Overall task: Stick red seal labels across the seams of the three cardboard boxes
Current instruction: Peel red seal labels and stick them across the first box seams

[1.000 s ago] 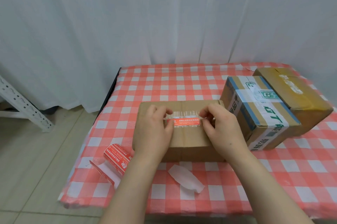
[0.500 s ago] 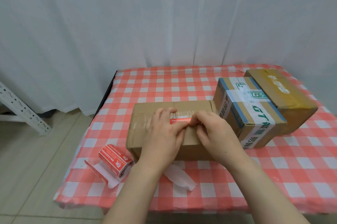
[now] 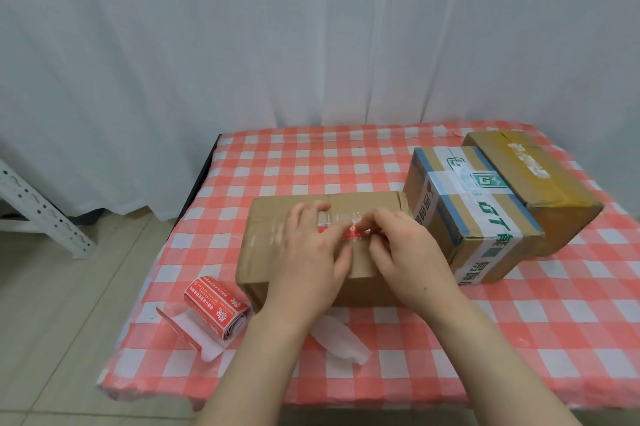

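A plain cardboard box (image 3: pixel 263 235) lies in the middle of the table, with clear tape along its top seam. A red seal label (image 3: pixel 349 231) lies across that seam, mostly covered by my fingers. My left hand (image 3: pixel 308 252) rests flat on the box top, its fingers pressing the label's left part. My right hand (image 3: pixel 405 252) has curled fingers and pinches the label's right end with thumb and forefinger. To the right stand a box with white and blue tape (image 3: pixel 467 214) and a yellowish-taped box (image 3: pixel 540 183), touching each other.
A roll of red labels (image 3: pixel 216 306) with a loose white backing tail lies left of the plain box, near the table's front-left corner. A peeled backing strip (image 3: pixel 341 339) lies in front of the box. The checked tablecloth (image 3: pixel 311 162) ends at a white curtain behind.
My hands have come closer together over the box top. The label, held stretched between both hands a second ago, now lies on the seam under my fingers. The camera has shifted slightly.
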